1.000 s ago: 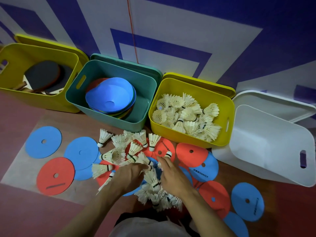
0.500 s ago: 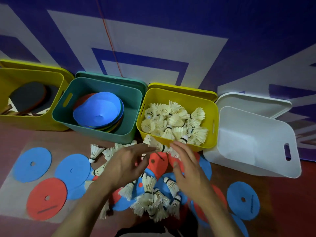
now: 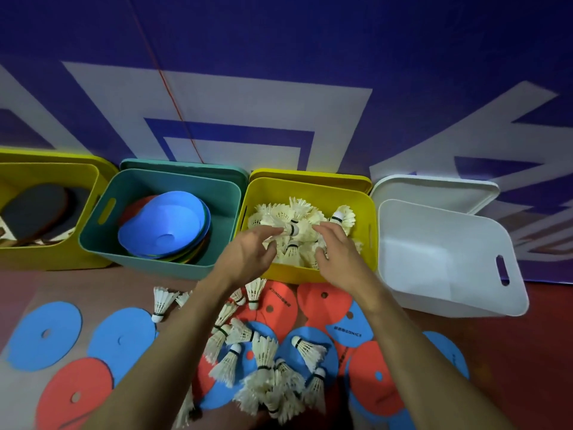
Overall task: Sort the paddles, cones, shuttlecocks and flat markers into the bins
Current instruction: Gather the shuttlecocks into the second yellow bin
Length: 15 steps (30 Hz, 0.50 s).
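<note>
Both hands are over the yellow bin (image 3: 311, 189) of shuttlecocks (image 3: 305, 217) at 12 o'clock. The left hand (image 3: 249, 254) touches one shuttlecock with the fingertips, and the right hand (image 3: 336, 254) has relaxed fingers. The teal bin (image 3: 102, 231) at 10 o'clock holds cones (image 3: 164, 226) (a blue one on top). The white bin (image 3: 449, 243) is at 2 o'clock. More shuttlecocks lie on flat markers (image 3: 322, 301) at 6 o'clock.

Lower centre of the frame, loose shuttlecocks (image 3: 263, 377) and flat markers (image 3: 46, 335) crowd the floor; the white bin (image 3: 508, 293) at right gapes open, while both forearms block the approach to the heaped yellow bin (image 3: 310, 184)
</note>
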### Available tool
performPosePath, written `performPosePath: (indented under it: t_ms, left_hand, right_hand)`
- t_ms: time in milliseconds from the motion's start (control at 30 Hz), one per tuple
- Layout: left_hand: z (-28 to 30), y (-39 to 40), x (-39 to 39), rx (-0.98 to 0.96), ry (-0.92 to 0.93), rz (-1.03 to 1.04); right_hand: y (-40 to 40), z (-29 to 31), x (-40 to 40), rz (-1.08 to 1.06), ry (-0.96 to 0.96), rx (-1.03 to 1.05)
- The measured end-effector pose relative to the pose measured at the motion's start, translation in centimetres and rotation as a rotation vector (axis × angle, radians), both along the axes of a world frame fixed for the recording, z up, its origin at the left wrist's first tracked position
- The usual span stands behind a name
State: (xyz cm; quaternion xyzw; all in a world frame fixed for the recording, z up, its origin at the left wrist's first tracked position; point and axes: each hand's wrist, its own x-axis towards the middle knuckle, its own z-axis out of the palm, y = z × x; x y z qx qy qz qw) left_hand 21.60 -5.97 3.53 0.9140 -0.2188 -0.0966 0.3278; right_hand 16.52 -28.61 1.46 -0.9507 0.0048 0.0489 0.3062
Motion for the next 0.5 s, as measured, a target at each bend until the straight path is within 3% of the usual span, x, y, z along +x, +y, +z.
performPosePath:
  t_ms: [267,500]
  left_hand:
    - [0.9,-0.6,-0.3,-0.051,0.005,-0.007]
    - [1.4,-5.1,3.7,-0.001,0.017,-0.093]
  right_hand:
    - [-0.1,-1.6,0.6,-0.049,0.151,-0.016]
    - [-0.3,-0.3,-6.7,-0.156,0.034,0.009]
